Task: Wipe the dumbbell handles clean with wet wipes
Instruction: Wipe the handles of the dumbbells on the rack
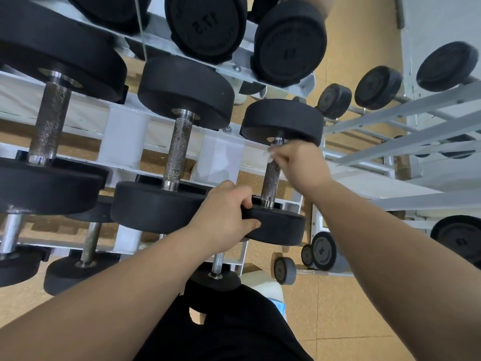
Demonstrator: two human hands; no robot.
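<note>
Left hand (223,217) grips the dumbbell's near head (278,225) to steady it; right hand (296,162) closes a wipe (270,152) around the handle (270,181).

A white metal rack (122,134) fills the left side, with flat shelves one above the other; a second rack (406,118) of thin grey bars slants off to the right; the floor (346,308) is tan and speckled, like cork, with thin lines between its squares; a pale wall (442,22) stands at the top right; a narrow shiny strip (141,24) hangs down near the top, past the upper shelf; black clothing (229,332) covers the bottom middle; a small patch of blue (279,306) peeks out just beside it.
</note>
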